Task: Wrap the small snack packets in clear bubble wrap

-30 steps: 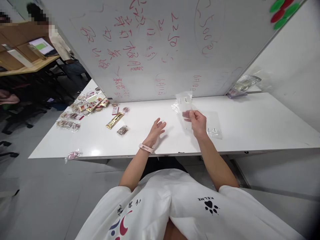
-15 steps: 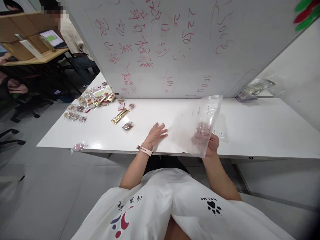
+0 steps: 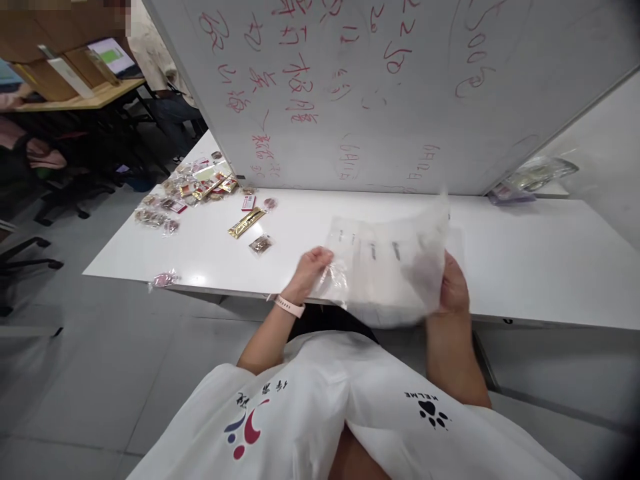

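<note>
A translucent plastic bag with small dark print is stretched between my hands over the table's front edge. My left hand, a pink band at its wrist, pinches the bag's left side. At the opposite side my right hand grips the bag, some of its fingers showing blurred through the plastic. Left of the bag lie a small clear packet with brown contents and a long gold sachet. Another clear bag lies flat on the table, partly hidden behind my right hand.
Several small wrapped packets are heaped on the white table at the far left. A pink packet lies at the front left edge. Behind stands a whiteboard with red writing; plastic bags lie beyond its right end. A person stands at back left.
My left hand has closed on the bag's left side, where it was open and apart before. The bag has turned and spread wide between both hands. My right hand has moved right.
</note>
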{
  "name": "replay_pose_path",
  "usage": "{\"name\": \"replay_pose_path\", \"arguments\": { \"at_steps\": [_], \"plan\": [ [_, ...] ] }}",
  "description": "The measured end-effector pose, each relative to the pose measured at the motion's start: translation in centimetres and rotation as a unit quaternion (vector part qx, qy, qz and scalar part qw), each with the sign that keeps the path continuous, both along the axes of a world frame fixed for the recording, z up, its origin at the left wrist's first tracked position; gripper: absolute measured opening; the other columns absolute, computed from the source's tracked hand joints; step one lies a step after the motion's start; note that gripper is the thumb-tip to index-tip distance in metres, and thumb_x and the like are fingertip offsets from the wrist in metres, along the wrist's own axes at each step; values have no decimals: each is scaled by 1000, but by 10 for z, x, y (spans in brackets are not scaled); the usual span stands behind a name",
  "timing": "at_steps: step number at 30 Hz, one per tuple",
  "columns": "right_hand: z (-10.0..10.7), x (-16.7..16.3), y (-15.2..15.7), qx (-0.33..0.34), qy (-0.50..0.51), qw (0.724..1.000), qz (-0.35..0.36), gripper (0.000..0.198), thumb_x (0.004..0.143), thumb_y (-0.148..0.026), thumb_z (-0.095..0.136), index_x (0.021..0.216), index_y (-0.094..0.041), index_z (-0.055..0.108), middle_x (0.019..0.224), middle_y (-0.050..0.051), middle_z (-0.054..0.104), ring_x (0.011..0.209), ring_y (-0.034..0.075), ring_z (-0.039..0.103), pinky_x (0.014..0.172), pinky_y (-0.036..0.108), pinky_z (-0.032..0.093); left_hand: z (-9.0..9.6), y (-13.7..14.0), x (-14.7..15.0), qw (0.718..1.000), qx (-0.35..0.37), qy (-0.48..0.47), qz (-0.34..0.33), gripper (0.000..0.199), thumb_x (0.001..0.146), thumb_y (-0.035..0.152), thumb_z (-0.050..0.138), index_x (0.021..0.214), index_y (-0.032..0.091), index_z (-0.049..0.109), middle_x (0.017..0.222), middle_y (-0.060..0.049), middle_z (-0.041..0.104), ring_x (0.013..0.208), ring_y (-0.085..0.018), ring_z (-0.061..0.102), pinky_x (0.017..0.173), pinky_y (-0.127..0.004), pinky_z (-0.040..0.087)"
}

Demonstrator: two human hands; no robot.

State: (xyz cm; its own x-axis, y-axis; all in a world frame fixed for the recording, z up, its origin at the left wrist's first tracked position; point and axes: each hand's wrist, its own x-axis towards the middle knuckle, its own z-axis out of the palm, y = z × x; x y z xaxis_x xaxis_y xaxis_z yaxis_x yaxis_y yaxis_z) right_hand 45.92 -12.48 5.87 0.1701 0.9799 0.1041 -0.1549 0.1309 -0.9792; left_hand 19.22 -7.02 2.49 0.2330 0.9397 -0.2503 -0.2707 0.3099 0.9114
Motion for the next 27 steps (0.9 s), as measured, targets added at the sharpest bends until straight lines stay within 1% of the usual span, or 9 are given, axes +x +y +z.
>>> {"name": "replay_pose_path", "arguments": {
  "at_steps": [3, 6, 8, 11, 13, 16, 21, 24, 27],
  "plan": [
    [-20, 14, 11, -74, -172, 970, -155, 35, 90, -56, 57, 90, -22, 64, 56, -5, 46, 48, 13, 44, 56, 30, 45, 1, 19, -39, 959, 115, 224, 129, 23, 82, 33, 68, 72, 19, 53, 58, 6, 45, 54, -9, 43, 57, -23, 35],
    [-39, 12, 17, -114, -458, 848, -243, 36, 90, -47, 54, 102, -16, 68, 74, 7, 62, 72, 23, 59, 73, 41, 47, -1, 26, -58, 861, 204, 452, 116, 13, 89, 32, 61, 88, 20, 58, 80, -3, 62, 77, -19, 56, 73, -32, 43],
    [-46, -3, 17, -71, -566, 780, -258, 42, 92, -42, 50, 119, -14, 65, 105, 16, 68, 100, 32, 60, 89, 50, 44, -3, 28, -66, 769, 263, 568, 126, 24, 90, 33, 61, 109, 19, 60, 113, -12, 65, 108, -29, 56, 91, -43, 43],
    [-53, -37, 18, 35, -607, 777, -163, 46, 99, -41, 41, 134, -16, 58, 132, 16, 61, 125, 32, 51, 104, 51, 39, -8, 34, -89, 681, 257, 673, 132, 44, 89, 31, 62, 130, 17, 53, 142, -19, 49, 132, -38, 41, 104, -54, 35],
    [-61, -58, 20, 80, -617, 782, -45, 48, 101, -44, 38, 139, -21, 55, 145, 12, 53, 138, 30, 42, 110, 49, 36, -14, 39, -111, 664, 217, 708, 106, 47, 88, 28, 61, 133, 18, 53, 142, -20, 48, 130, -40, 41, 101, -56, 37],
    [-78, -77, 24, 84, -648, 755, 60, 51, 103, -47, 34, 145, -24, 51, 158, 10, 39, 148, 31, 29, 116, 53, 28, -21, 46, -139, 666, 209, 713, 57, 36, 91, 26, 53, 126, 20, 58, 125, -18, 56, 120, -37, 48, 95, -52, 43],
    [-94, -81, 28, 67, -670, 735, 80, 52, 105, -47, 28, 147, -25, 50, 160, 10, 36, 150, 29, 27, 120, 54, 23, -11, 83, -147, 697, 245, 668, 90, 38, 93, 25, 49, 130, 18, 53, 114, -16, 56, 114, -33, 50, 93, -46, 46],
    [-93, -80, 28, 67, -667, 738, 81, 53, 105, -48, 28, 147, -25, 50, 161, 9, 35, 150, 28, 27, 120, 53, 23, 3, 129, -136, 683, 261, 668, 139, 39, 96, 26, 47, 134, 18, 49, 120, -18, 52, 117, -33, 47, 97, -46, 43],
    [-91, -80, 28, 61, -668, 737, 82, 53, 105, -49, 28, 147, -26, 50, 161, 9, 35, 151, 28, 26, 120, 52, 23, 6, 177, -125, 661, 249, 701, 95, 38, 96, 27, 50, 133, 19, 50, 126, -18, 50, 122, -34, 43, 101, -46, 39]
  ]
}}
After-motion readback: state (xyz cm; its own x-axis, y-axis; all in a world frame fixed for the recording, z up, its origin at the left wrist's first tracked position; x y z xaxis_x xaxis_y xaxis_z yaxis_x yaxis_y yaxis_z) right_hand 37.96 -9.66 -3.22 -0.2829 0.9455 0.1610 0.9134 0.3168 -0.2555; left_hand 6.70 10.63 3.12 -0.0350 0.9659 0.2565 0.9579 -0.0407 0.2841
